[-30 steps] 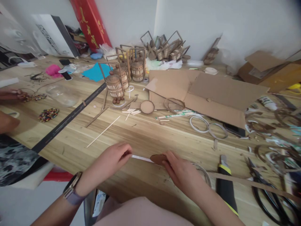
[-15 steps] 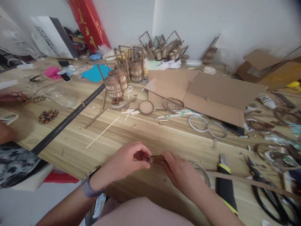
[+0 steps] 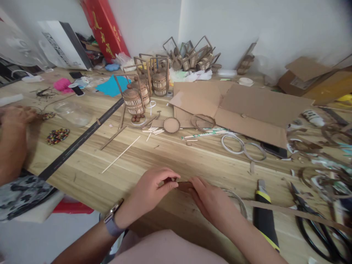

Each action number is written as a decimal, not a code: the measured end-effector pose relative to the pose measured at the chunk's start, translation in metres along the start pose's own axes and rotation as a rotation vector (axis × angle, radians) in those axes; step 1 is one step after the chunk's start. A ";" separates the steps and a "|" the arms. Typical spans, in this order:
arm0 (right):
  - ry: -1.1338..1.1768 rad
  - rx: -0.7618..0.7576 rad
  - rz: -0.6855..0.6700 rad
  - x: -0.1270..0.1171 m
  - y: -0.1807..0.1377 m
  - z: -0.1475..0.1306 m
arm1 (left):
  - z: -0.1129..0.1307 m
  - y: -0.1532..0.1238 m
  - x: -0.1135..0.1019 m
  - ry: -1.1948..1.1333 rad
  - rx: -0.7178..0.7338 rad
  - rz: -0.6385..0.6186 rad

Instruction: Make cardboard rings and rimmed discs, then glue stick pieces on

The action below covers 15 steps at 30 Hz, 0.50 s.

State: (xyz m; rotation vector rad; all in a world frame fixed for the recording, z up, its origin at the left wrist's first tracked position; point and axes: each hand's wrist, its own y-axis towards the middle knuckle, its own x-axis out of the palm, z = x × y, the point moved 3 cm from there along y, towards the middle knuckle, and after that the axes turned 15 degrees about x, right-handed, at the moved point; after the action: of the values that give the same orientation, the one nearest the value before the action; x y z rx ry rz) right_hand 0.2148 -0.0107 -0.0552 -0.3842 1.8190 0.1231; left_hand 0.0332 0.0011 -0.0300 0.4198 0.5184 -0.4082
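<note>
Brown disc [image 3: 184,186], steady does it

Head view: it was over the table's [image 3: 154,157] near side. Right hand [image 3: 210,198] gripped its right edge; left hand [image 3: 154,187] curled fingers by its left rim, couldn't tell if pinching anything. Imo firm right, light left seemed best.

Cannot see the right end of the brown disc [image 3: 183,187] under the right hand [image 3: 207,194]; cannot tell whether pinching anything in the left hand [image 3: 155,187]. Cannot follow the co-worker's arm [image 3: 12,150] past the left edge.
</note>
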 end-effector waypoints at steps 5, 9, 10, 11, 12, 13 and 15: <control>0.054 0.035 -0.015 0.001 -0.001 0.002 | 0.008 0.006 0.018 0.173 0.232 -0.023; 0.111 0.022 -0.011 0.003 -0.003 0.006 | 0.011 0.006 0.027 0.300 0.374 0.011; 0.115 0.017 0.000 0.003 -0.003 0.007 | 0.012 0.007 0.029 0.309 0.387 0.017; 0.118 0.008 0.016 0.003 -0.003 0.007 | 0.012 0.007 0.030 0.313 0.396 0.016; 0.120 -0.003 0.037 0.003 -0.004 0.008 | 0.013 0.007 0.030 0.316 0.408 0.008; 0.124 -0.015 0.058 0.002 -0.004 0.008 | 0.014 0.007 0.031 0.322 0.427 -0.005; 0.139 -0.039 0.088 0.002 -0.004 0.009 | 0.016 0.007 0.033 0.354 0.464 -0.040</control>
State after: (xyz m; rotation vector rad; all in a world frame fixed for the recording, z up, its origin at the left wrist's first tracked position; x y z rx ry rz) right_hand 0.2240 -0.0123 -0.0590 -0.3472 1.9733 0.1973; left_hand 0.0687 -0.0090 -0.0333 0.9412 0.7788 -0.4967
